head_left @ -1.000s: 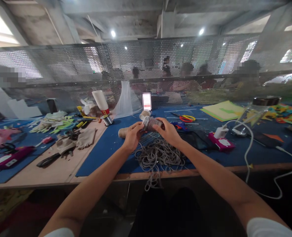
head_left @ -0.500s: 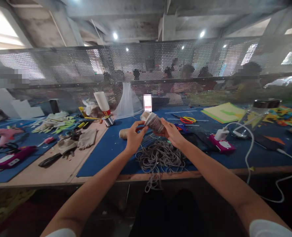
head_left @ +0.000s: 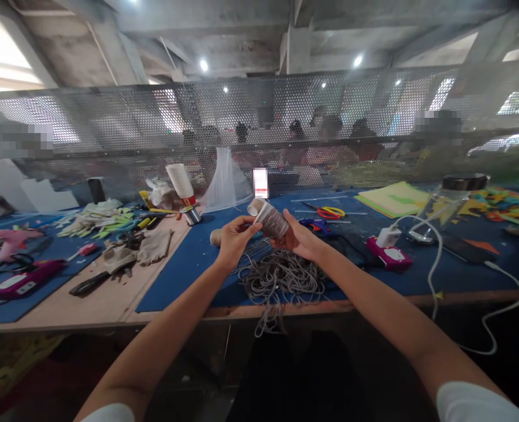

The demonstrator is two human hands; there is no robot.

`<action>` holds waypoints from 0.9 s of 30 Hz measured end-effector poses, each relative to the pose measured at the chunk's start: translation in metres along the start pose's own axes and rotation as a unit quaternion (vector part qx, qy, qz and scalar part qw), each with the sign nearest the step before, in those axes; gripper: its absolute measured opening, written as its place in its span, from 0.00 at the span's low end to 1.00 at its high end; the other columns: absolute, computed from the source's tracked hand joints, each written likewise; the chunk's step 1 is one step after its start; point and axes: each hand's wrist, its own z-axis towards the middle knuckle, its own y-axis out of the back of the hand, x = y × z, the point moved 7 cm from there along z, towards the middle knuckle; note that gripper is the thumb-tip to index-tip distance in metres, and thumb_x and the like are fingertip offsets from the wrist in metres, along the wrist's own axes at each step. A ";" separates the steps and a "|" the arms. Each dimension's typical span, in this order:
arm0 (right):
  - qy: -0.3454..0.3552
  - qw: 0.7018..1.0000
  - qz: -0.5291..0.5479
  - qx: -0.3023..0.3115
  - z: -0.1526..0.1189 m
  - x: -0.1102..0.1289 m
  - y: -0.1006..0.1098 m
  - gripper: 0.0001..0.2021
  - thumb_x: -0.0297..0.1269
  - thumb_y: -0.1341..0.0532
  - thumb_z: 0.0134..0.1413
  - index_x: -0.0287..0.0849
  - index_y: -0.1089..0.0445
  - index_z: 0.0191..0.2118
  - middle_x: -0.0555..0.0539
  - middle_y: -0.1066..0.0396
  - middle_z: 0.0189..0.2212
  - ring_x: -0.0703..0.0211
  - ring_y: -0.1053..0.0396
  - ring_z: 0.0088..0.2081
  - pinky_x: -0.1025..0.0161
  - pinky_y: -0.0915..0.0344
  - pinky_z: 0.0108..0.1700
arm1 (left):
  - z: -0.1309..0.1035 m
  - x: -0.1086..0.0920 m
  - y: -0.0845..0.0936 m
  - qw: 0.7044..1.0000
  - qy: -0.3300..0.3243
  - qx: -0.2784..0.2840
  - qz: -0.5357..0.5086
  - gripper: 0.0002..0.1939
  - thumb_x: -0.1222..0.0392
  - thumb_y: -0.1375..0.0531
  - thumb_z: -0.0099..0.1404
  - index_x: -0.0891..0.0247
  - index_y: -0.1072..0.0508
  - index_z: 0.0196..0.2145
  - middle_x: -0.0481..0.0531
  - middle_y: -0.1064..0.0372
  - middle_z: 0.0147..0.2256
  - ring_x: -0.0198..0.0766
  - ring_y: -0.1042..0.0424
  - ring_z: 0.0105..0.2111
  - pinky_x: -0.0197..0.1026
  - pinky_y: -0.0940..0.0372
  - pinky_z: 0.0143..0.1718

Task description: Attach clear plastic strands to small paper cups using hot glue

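- Two bare hands, one wrapped piece: the left hand [head_left: 234, 239] and the right hand [head_left: 304, 239] are both at a tapering, white-rimmed cup [head_left: 275, 223] wound in grey-brown cord, up over the blue tabletop [head_left: 184, 266].
- Biggest change in the last second: the right hand covered much of the winding at first. Now it sits more to the side, so far more of the wrapped wall shows.
- Right fingers: thumb up along the cup's side, the others curled under it. Looks like that hand bears the weight, though the undersides are hidden.
- Left fingers: these reached across the rim a second ago, and now sit at its near edge, thumb and forefinger bent toward each other. Can't tell if they're pinching the rim, a strand, or just resting there.
- Cup's tilted, rim up toward the left, just in front of a tan cardboard tube [head_left: 255, 207].
- What that means for the wrapping, IMO: one hand steadies, the other is free for fiddly stuff at the rim, and the winding is easier to check. Looks mostly covered, but the far side's hidden.
- Unchanged: the tangled heap of grey cord [head_left: 286, 280] below the hands, loops drooping past the table edge. Could snag, I'd guess.
- Tan twine spool [head_left: 215, 237] hasn't budged either, partly behind the left hand.
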 end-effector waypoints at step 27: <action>-0.072 0.995 0.004 0.069 -0.001 -0.003 0.015 0.27 0.58 0.46 0.65 0.36 0.28 0.51 0.39 0.21 0.35 0.61 0.25 0.29 0.65 0.25 0.35 | -0.003 0.019 0.003 0.997 -0.055 -0.057 0.026 0.13 0.52 0.30 0.56 0.63 0.21 0.36 0.50 0.23 0.33 0.36 0.27 0.33 0.37 0.32 0.38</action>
